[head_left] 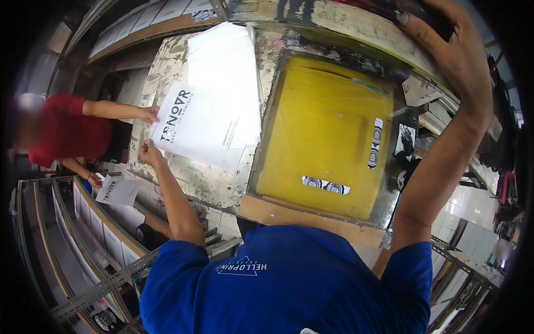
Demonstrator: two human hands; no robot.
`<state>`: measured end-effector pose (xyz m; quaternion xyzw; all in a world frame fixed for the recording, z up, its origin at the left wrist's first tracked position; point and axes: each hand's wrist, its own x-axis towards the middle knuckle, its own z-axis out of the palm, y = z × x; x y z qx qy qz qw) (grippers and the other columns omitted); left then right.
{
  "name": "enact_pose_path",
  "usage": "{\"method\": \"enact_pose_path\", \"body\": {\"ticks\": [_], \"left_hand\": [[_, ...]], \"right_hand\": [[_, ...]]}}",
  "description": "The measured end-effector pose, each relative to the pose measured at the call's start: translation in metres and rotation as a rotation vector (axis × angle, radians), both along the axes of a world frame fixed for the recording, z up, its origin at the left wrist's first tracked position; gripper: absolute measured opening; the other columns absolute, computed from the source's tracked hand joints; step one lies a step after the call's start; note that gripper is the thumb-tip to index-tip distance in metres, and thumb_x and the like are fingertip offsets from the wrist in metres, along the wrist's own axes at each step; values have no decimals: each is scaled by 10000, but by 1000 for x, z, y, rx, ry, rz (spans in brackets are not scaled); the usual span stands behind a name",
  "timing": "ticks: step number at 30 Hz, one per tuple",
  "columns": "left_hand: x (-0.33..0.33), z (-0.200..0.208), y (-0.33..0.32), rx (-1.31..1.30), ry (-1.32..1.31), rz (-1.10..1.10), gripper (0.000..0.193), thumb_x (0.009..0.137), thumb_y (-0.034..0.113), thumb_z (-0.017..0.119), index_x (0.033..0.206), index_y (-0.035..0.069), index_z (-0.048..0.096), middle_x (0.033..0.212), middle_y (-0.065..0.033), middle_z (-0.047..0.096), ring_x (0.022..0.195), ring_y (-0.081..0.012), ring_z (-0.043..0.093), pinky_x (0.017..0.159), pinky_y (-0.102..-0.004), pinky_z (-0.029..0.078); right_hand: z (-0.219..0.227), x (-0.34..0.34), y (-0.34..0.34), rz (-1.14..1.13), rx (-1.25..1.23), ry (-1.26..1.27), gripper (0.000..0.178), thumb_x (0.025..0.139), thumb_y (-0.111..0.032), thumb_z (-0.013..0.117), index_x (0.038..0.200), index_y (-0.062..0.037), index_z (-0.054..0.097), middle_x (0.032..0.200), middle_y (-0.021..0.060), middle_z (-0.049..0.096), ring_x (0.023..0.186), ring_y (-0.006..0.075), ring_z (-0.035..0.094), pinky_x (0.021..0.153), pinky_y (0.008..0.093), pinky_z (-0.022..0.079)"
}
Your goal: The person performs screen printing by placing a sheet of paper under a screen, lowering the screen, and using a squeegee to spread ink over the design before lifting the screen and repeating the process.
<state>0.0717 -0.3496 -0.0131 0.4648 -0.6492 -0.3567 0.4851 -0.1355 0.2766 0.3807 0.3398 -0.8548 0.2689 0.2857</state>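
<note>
Our stained worktable (167, 62) spreads beyond our left hand (151, 155); leftward stands a co-worker in red (69, 128). Between our hands lies a yellow panel (322, 133), and ahead of our left, a stack of white sheets (225, 61). Overlapping the stack is a printed sheet (206, 128), its corner pinched by that left hand, its edge held by the co-worker. Our right hand (459, 50) arches, thumb apart; we cannot tell whether it grips anything.

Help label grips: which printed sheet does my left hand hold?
The upper printed sheet, over the paper stack; the co-worker's hand holds the lower sheet.
</note>
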Motion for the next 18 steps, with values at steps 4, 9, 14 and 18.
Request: {"method": "enact_pose_path", "body": {"ticks": [4, 9, 14, 18], "left_hand": [[-23, 29, 50, -545, -281, 155, 225, 900, 145, 782, 1043, -2, 691, 1049, -163, 712, 972, -319, 661, 920, -446, 501], [-68, 20, 215, -618, -226, -678, 279, 806, 206, 858, 1055, 128, 759, 1067, -60, 730, 1031, -267, 654, 921, -404, 468], [-82, -18, 286, -411, -476, -728, 304, 748, 303, 890, 1000, 151, 814, 1047, -63, 681, 911, -264, 632, 804, -412, 487], [-102, -13, 284, -254, -401, -698, 145, 790, 191, 859, 892, 103, 806, 966, -79, 685, 817, -260, 660, 702, -381, 525]], "right_hand": [[4, 17, -19, -161, 96, 13, 369, 791, -146, 819, 1129, -6, 770, 997, 128, 788, 885, 185, 733, 899, 358, 574], [2, 10, -12, 52, -16, -76, 414, 820, -191, 811, 1166, 27, 747, 996, 126, 785, 851, 182, 731, 856, 331, 586], [15, 13, -16, 78, 77, -140, 427, 852, -208, 814, 1177, 56, 730, 997, 130, 783, 843, 175, 726, 819, 318, 588], [11, 12, -15, 83, 16, -136, 432, 853, -212, 821, 1173, 62, 728, 994, 123, 783, 843, 172, 723, 803, 313, 585]]}}
